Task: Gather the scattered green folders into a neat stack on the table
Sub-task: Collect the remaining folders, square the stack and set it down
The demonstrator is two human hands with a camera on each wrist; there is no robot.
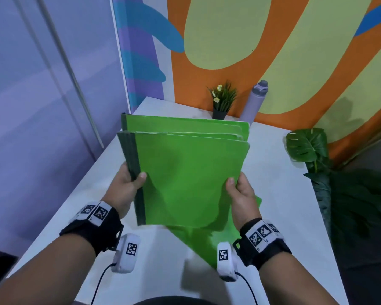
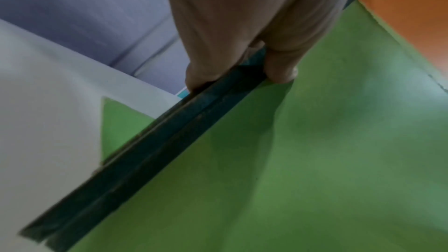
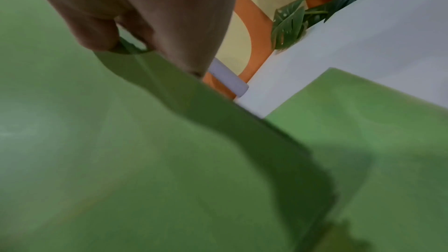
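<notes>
- fingers (image 2: 201,78) of the left hand (image 1: 128,183) are curling round the dark spine edge of the bundle of green folders (image 1: 185,172), thumb lying on the top cover, at frame centre.
- right hand (image 1: 240,190) is pinching the bundle's opposite edge, thumb on top, bending the cover.
- bundle is being held lifted above the white table (image 1: 284,205), folders unevenly aligned, the back one poking out higher.
- another green folder (image 1: 202,245) is lying flat on the table beneath, lower centre.
- potted plant (image 1: 222,102) and lilac bottle (image 1: 254,102) are standing at the table's far edge, upper centre.
</notes>
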